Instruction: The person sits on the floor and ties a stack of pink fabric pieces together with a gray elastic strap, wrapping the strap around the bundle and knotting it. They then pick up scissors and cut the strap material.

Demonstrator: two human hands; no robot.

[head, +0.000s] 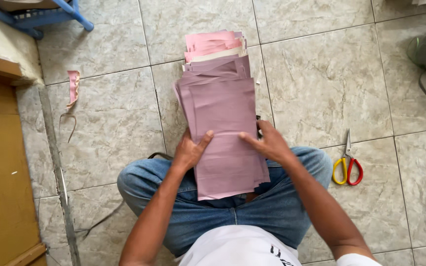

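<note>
Seen from the head camera looking straight down, a person sits cross-legged in blue jeans on a floor of pale marbled ceramic tiles. A tall stack of flat mauve fabric sheets lies lengthwise in front of them, its near end resting over the lap and its far end reaching out onto the tiles, where a few brighter pink fabric pieces and a cream layer show fanned at the top. The left hand grips the stack's left edge, thumb laid across the top sheet and the other fingers curled under out of sight. The right hand rests on the right edge with fingers spread flat over the top sheet, pressing on it rather than closing around it. To the right, well apart from the stack, a pair of scissors with one yellow and one red handle lies on the floor. At the left, a narrow pink fabric scrap lies near a brown wooden board, and a blue metal frame shows at the top corner.
</note>
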